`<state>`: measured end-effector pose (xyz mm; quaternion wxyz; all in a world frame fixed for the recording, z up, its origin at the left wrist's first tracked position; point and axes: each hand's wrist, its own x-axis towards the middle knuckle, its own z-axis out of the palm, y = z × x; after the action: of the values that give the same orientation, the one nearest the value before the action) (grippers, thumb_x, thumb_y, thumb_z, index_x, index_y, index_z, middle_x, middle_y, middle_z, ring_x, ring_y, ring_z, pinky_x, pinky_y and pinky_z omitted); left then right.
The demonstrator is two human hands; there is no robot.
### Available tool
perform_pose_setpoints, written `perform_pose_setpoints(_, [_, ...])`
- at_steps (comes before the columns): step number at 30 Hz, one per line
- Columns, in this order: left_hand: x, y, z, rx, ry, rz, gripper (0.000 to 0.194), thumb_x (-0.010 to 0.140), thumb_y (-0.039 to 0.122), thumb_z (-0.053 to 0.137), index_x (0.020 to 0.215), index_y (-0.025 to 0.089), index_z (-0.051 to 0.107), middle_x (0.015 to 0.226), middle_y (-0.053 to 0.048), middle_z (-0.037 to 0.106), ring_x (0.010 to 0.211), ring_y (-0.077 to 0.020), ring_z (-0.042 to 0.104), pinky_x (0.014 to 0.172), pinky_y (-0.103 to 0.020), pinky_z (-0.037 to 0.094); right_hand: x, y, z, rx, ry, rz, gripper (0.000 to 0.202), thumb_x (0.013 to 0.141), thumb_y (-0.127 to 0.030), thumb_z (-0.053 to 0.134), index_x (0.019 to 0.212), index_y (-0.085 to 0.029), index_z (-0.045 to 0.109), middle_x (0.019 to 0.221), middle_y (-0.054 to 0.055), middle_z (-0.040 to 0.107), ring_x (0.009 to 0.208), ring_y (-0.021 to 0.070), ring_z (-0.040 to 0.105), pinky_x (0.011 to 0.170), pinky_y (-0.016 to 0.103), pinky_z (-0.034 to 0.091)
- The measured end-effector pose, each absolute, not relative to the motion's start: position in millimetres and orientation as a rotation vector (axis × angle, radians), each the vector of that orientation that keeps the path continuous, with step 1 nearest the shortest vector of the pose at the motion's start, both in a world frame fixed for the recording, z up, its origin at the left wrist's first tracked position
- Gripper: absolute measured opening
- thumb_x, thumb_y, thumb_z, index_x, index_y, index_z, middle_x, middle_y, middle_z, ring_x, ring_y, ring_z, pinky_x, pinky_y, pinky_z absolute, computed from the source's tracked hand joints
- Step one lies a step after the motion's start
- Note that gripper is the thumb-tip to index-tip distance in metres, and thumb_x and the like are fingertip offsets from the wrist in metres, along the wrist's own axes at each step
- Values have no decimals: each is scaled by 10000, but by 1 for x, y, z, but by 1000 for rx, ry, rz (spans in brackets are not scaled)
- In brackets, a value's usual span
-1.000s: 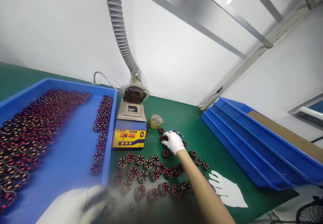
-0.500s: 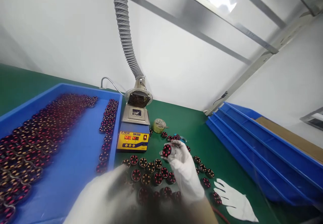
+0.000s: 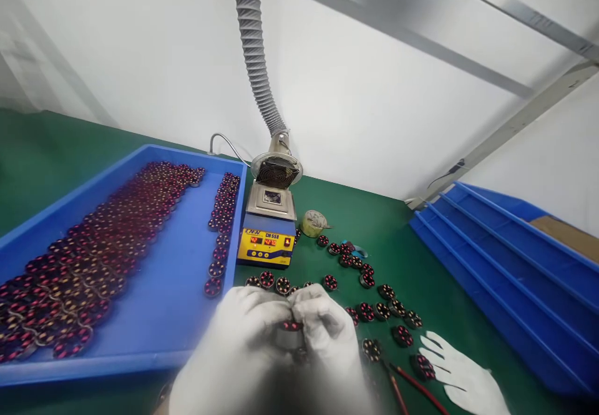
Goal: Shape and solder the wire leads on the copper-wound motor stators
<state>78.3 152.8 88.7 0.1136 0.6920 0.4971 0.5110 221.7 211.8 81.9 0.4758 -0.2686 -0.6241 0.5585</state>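
Observation:
In white gloves, my left hand (image 3: 248, 324) and my right hand (image 3: 325, 324) meet low in the middle of the view. Between their fingertips they hold a small motor stator (image 3: 292, 326), a dark round piece with pink spots, seen edge on. The fingers hide most of it. More stators, with pink or copper-coloured spots, lie just beyond my hands, such as one stator (image 3: 330, 283) by my right fingertips. Behind my hands stands a yellow and blue solder pot (image 3: 266, 248) with lit red digits.
A blue tray (image 3: 187, 259) at left holds many stators in rows. A grey duct (image 3: 255, 47) hangs over the pot. A small round tin (image 3: 313, 223) stands beside it. At right are stacked blue trays (image 3: 505, 278), an empty white glove (image 3: 463, 374) and red-handled pliers (image 3: 416, 387).
My right hand has brought the stator down and towards me. My left hand, earlier blurred over the bench, has joined it. The whole view has shifted, so things sit further right.

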Motion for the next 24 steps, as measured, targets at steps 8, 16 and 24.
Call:
perform_pose_setpoints(8, [77,149,87,2242,1679,1584,96,856,181,530,939,224,553,896,-8,687,828,-189,601,754,-351,402,222,212,75,-632,-836,1670,117,761,-426,602,773,-318,645,814,-9,589,800,154,583,785,318,496])
perform_pose_setpoints(16, [75,153,75,2168,1571,1460,257,845,214,563,1100,225,529,1047,-37,648,968,-186,550,857,-316,424,197,192,57,-710,-1020,1840,286,669,-401,671,948,-344,650,979,31,649,861,255,627,675,390,544])
perform_pose_setpoints(24, [59,153,88,1469,1509,1531,171,844,171,484,742,220,612,844,1,662,875,-167,590,806,-285,460,203,186,70,-622,-759,2162,364,727,-411,662,1016,-193,630,910,70,656,759,184,639,670,313,534])
